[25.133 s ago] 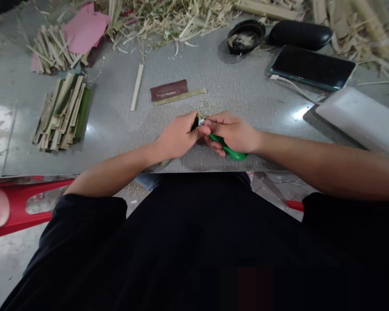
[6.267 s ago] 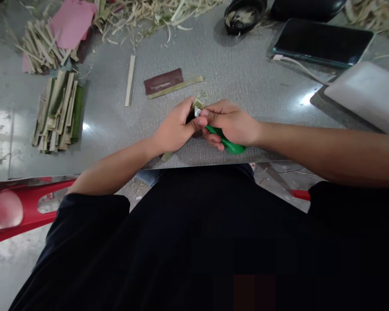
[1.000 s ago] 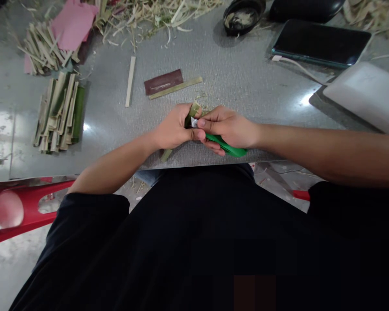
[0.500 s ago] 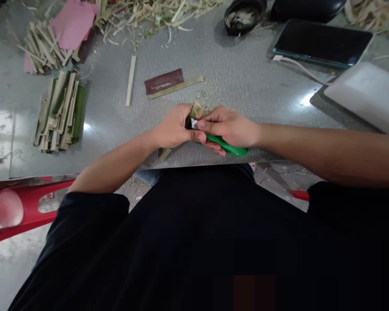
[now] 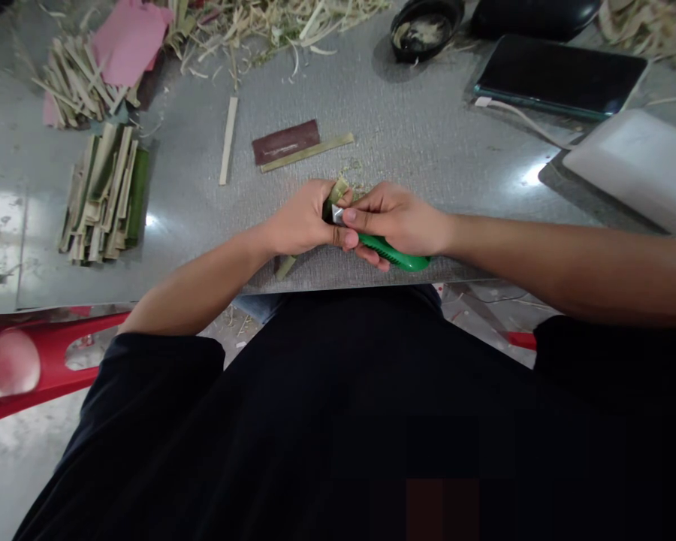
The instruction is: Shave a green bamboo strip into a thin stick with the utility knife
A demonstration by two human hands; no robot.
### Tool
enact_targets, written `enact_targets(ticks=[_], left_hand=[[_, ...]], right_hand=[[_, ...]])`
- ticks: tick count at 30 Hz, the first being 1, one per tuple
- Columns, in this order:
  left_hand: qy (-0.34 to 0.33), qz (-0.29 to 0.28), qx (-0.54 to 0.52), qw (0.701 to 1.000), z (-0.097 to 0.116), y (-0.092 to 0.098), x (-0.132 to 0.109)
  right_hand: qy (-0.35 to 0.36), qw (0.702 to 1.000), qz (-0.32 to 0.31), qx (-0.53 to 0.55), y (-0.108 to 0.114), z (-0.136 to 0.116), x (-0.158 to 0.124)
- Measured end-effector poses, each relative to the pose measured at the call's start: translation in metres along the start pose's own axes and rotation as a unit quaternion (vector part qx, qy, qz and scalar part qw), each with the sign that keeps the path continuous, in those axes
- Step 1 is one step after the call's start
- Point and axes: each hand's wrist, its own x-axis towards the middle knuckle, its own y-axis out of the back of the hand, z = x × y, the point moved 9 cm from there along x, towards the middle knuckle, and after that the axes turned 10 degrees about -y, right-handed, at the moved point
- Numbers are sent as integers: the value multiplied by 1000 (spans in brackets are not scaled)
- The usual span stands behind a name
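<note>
My left hand (image 5: 307,218) is closed around a green bamboo strip (image 5: 339,189), whose upper end pokes out between thumb and fingers. In my right hand (image 5: 399,218) is a green-handled utility knife (image 5: 397,254). Its short metal blade (image 5: 337,214) lies against the strip, with my right fingertips close by. The left thumb touches or nearly touches the knife near the blade. Fine shavings (image 5: 356,176) lie just beyond my hands. A maroon rectangular piece (image 5: 286,143) and a thin bamboo strip (image 5: 309,152) rest farther up the table, with a pale strip (image 5: 228,141) to their left.
A stack of bamboo pieces (image 5: 98,199) lies at left, below thin slivers (image 5: 76,83) and pink paper (image 5: 129,41). Shavings (image 5: 259,30) are heaped along the back. A black bowl (image 5: 425,30), a phone (image 5: 560,75) and a white power bank (image 5: 642,165) occupy the right side.
Almost nothing differs. Both hands, the knife and the bamboo strip keep nearly the same position, with only a very slight shift of the fingers.
</note>
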Motion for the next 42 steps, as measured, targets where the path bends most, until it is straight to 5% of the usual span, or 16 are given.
enact_targets(ticks=[8,14,23,34,42], left_hand=[[-13,-6,36,999,-1,6,-2],[-47,8,111,993,7,10,-3],[-48,76,176,980,-8,31,-9],[-48,96,188,976,10,15,-13],[-50,146,242,958,11,29,-15]], right_hand=[[-11,1000,-5,-1,1,-1,1],[5,998,60,-15,13,-6,-3],[11,993,117,-23,22,-10,-4],[8,1000,12,7,18,-2,5],[54,985,160,31,40,-10,-2]])
